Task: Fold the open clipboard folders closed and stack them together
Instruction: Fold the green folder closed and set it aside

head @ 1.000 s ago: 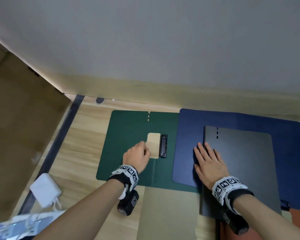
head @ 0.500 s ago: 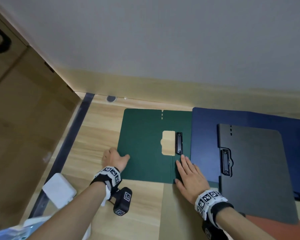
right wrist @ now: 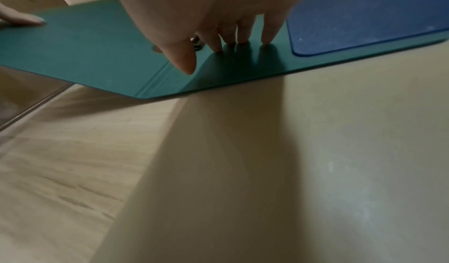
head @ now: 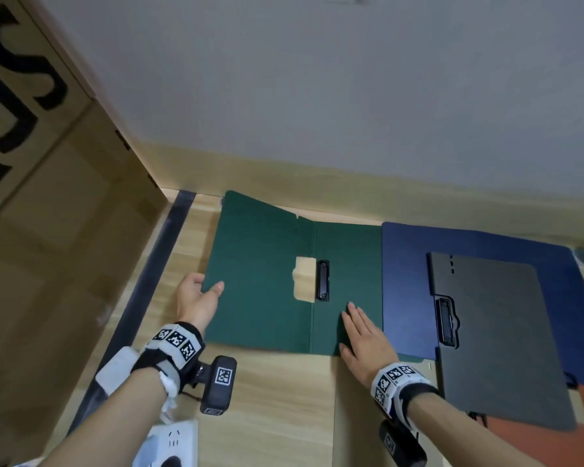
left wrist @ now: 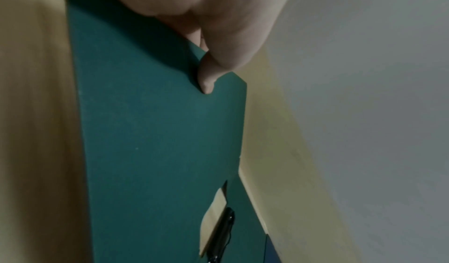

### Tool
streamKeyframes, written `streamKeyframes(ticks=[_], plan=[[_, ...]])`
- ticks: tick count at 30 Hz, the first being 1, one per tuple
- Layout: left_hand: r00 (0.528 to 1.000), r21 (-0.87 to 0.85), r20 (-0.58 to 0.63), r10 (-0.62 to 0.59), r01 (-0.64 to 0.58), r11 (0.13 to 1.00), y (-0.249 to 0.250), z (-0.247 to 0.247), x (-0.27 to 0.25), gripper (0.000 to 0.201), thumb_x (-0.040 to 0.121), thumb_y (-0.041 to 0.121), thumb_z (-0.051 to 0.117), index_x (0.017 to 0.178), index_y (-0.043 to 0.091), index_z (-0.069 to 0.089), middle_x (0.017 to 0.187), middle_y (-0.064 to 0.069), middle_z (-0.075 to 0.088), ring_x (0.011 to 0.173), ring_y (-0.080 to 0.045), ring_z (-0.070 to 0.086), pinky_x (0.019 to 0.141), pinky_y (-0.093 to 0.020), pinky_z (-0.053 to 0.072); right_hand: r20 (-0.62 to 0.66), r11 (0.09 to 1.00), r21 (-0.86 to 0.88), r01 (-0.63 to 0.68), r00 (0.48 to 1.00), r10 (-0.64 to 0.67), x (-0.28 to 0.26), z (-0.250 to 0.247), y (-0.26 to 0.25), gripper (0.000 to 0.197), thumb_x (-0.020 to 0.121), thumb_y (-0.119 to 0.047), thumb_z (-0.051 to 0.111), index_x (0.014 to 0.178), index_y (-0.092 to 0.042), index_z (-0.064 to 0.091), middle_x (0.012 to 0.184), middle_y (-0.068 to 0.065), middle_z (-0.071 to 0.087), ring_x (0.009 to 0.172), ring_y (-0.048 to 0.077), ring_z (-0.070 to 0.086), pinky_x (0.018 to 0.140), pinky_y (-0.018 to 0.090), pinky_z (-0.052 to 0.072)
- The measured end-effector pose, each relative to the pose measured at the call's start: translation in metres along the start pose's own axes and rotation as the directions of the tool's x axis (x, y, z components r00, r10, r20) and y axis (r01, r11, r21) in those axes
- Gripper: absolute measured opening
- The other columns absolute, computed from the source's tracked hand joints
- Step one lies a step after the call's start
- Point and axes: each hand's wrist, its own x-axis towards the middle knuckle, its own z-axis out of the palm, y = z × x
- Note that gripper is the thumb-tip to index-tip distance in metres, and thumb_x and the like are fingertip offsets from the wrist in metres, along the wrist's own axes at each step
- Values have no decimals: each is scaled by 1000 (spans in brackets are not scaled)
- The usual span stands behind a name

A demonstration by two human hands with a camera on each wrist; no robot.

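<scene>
Left hand [head: 196, 299] pinches the green folder [head: 260, 298] cover's outer edge, lifted off the tabletop [head: 277, 399] for hinging shut. Right hand [head: 364, 342], fingers flat and gripping nothing, presses the clip half down, likely so it cannot slide.

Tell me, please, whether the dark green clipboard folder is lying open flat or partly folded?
Partly folded. The dark green clipboard folder has its left cover raised off the wooden table, gripped by the left hand; the right hand presses the other half flat.

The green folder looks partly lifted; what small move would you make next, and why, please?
Probably swing the left hand up and rightward, carrying the green folder's raised left cover over its clip. That hand already pinches the cover's edge, and the right hand lies flat on the right half.
</scene>
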Motion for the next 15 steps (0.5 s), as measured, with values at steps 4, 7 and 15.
streamKeyframes(ticks=[4, 7, 15], plan=[[995, 94, -27, 96, -93, 991, 29, -28, 2, 13, 92, 11, 64, 98, 18, 55, 124, -6, 60, 112, -24, 57, 99, -38, 45, 16, 999, 29, -17, 1000, 16, 0, -6, -4, 69, 97, -40, 36, 155, -19, 5, 163, -3, -9, 151, 16, -1, 122, 35, 12], [987, 188, -27, 157, -149, 971, 47, -44, -1, 24, 91, 15, 65, 113, 17, 56, 133, -13, 59, 124, -31, 54, 107, -48, 43, 52, 999, 48, 19, 998, -22, 4, -9, -14, 68, 97, -40, 35, 155, -18, 7, 163, -2, -8, 151, 15, -2, 122, 36, 14], [928, 349, 142, 345, -374, 859, 82, -54, -41, 17, 88, 16, 66, 82, 27, 55, 100, 0, 67, 99, -24, 63, 89, -41, 53, 99, 958, 283, 37, 993, -68, 17, -29, -48, 63, 98, -43, 38, 153, -18, 20, 163, -2, 9, 149, 17, 17, 120, 32, 18]])
